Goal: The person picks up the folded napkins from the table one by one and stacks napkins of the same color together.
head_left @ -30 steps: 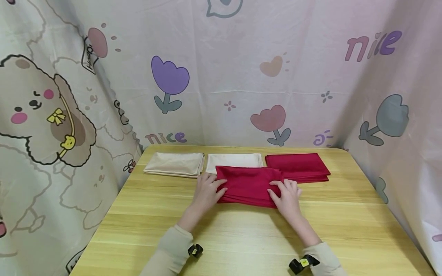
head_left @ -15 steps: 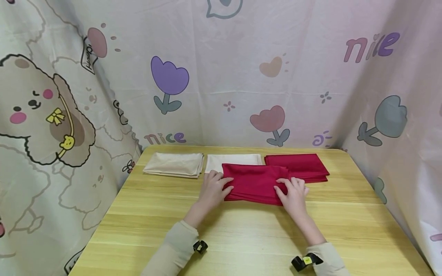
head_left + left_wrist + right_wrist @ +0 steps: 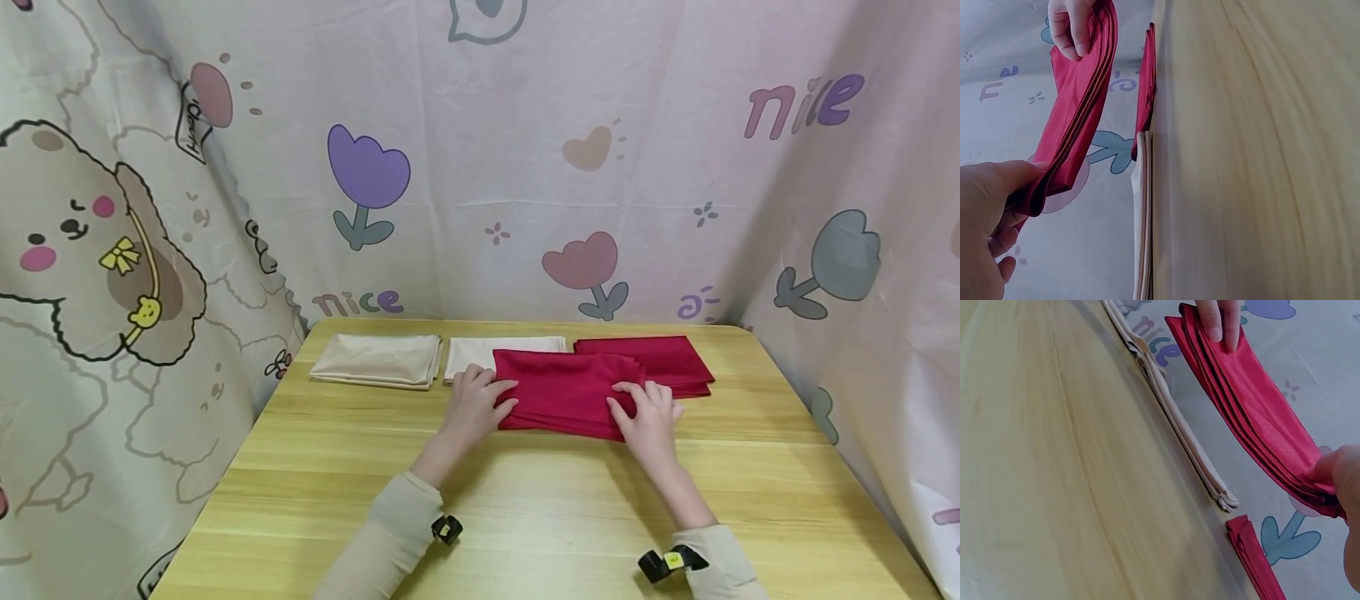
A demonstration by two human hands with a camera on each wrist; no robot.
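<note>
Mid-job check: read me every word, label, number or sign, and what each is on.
"nice": back curtain, low left, below the purple flower.
"nice": back curtain, upper right, middle letters squeezed by a fold.
Left curtain: lettering folded or cut off, unreadable.
Right wrist device: yellow label, too small to read.
Left wrist device: pale mark, too small to read.
Held cloth: no lettering visible.

The held bundle (image 3: 562,387) is smooth cloth — the table (image 3: 540,517), wood-grained.

Pale glare brightens the tabletop (image 3: 532,525); both wrist views look dimmer.
</note>
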